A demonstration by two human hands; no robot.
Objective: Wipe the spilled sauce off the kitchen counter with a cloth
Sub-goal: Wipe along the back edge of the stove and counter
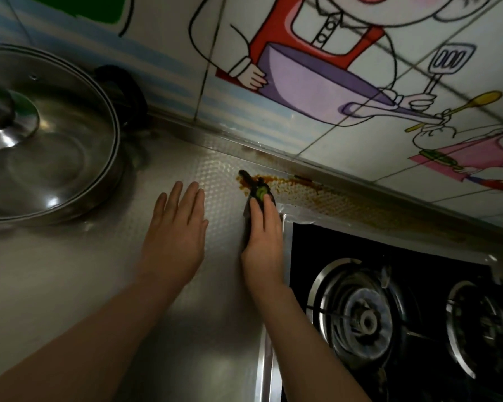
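Counter (pixel 70 271) embossed matt metal; pot lid (pixel 41 134) polished steel; hob (pixel 346 245) glossy black glass; wall (pixel 273 126) glossy tile.

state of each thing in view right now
left hand: open, flat on counter
right hand: gripping dark tool
tool: tip in sauce
sauce: still smeared along wall edge
pot: lid on
burners: no flame visible

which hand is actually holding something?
The right hand: it grips a dark tool with a green round part, tip in the orange-brown sauce spill. The left hand lies flat and empty on the textured steel counter.
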